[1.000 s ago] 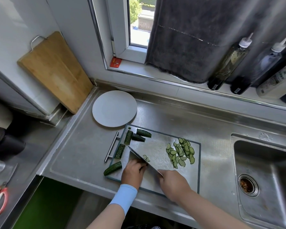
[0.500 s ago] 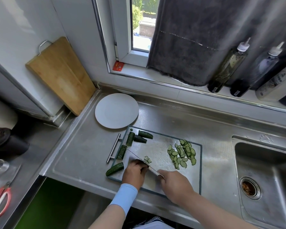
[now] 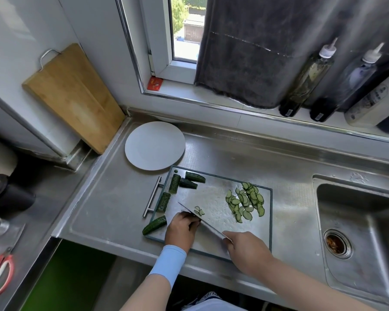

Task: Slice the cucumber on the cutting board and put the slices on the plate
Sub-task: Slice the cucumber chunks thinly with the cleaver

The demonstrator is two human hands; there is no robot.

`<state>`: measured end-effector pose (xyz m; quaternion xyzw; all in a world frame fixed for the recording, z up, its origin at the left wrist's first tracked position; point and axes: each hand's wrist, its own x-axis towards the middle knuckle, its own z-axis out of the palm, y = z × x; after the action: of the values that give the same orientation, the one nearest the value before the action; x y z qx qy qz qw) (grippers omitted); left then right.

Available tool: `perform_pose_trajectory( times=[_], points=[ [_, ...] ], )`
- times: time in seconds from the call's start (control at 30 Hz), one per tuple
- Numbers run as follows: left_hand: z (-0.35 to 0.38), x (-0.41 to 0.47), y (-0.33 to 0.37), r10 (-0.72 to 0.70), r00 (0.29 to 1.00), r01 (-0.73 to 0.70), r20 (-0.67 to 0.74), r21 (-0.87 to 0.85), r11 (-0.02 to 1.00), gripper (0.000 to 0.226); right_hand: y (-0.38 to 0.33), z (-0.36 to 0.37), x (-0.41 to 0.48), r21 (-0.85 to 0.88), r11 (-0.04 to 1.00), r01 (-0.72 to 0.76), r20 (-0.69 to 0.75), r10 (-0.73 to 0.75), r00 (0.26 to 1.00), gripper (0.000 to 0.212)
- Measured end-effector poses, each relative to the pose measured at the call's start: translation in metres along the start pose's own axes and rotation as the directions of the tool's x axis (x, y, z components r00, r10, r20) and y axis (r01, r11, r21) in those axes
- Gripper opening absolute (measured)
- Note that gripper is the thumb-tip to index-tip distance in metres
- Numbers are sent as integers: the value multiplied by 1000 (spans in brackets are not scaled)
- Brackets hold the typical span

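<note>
Table point(image 3: 245, 158) and sink point(image 3: 355, 223): brushed steel, dull sheen. Cutting board point(image 3: 213, 198): scratched metal look, dark rim. Plate point(image 3: 155, 145): smooth, matt white. Leaning board point(image 3: 74, 97): wood. Curtain point(image 3: 252, 48): dark fuzzy cloth.

Daylight is coming in through the window point(image 3: 185, 30) up top — the view outside is blowing out a bit, and the dark cloth point(image 3: 245, 52) is blocking the rest. The steel counter point(image 3: 245, 158) and cutting board point(image 3: 211, 198) are catching a soft, hazy sheen, with shadows looking faint and diffuse. The lower left is sitting dim. The wide lens is bending the window frame and stretching the bottles point(image 3: 308, 75) — edges are going soft and smeary.
</note>
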<state>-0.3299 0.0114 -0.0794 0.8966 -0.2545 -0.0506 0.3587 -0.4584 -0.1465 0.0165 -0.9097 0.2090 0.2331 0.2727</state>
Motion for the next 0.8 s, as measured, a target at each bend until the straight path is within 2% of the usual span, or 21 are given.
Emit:
perform_pose_trajectory(
  times=[0.2, 0.47, 0.6, 0.8],
  points=[
    [5, -1, -5, -21, 1000, 21, 0, 12, 1000, 21, -23, -3, 22, 16, 1000, -7, 31, 7, 1000, 33],
    [2, 0, -3, -34, 999, 33, 24, 47, 998, 18, -35, -4, 30, -30, 999, 29, 29, -28, 999, 14],
    [0, -1, 2, -43, 999, 43, 5, 34, 999, 18, -28, -3, 19, -28, 998, 52, 0, -52, 999, 13],
    [-5, -1, 5, 22, 1000, -22, -8, 44, 999, 19, -7, -4, -3, -5, 999, 44, -16, -44, 999, 18]
  ],
)
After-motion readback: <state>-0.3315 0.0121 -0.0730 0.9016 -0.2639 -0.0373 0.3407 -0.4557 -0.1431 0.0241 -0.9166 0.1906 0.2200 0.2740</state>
